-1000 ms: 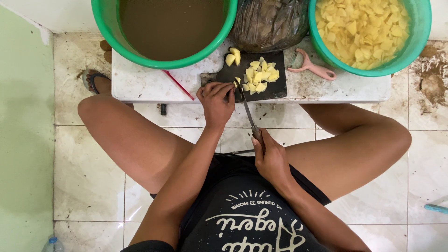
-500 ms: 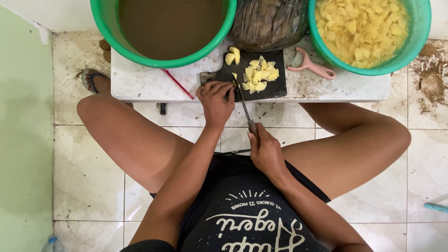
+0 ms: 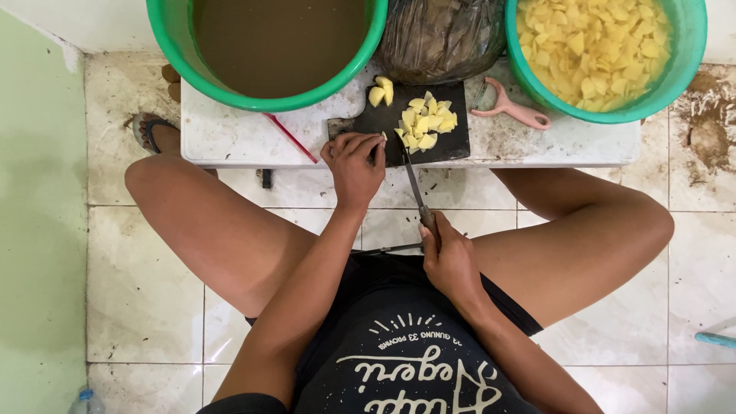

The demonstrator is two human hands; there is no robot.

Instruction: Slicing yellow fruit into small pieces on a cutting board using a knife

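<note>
A black cutting board (image 3: 383,119) lies on a low white table (image 3: 230,138) between my knees. Yellow potato pieces (image 3: 425,126) are piled on it, with two larger chunks (image 3: 381,90) at its far edge. My left hand (image 3: 354,165) presses down on a potato piece at the board's near edge; the piece is almost hidden under my fingers. My right hand (image 3: 448,261) grips the handle of a long knife (image 3: 412,184), whose tip rests on the board beside my left fingers.
A green basin of brown water (image 3: 268,46) stands at the back left, a green basin of cut potato (image 3: 598,50) at the back right, a dark plastic bag (image 3: 441,34) between them. A pink peeler (image 3: 510,111) lies by the board. Tiled floor all around.
My right hand has drawn back slightly towards my body with the knife, and the blade tip now sits at the board's near edge. My left hand has hardly moved.
</note>
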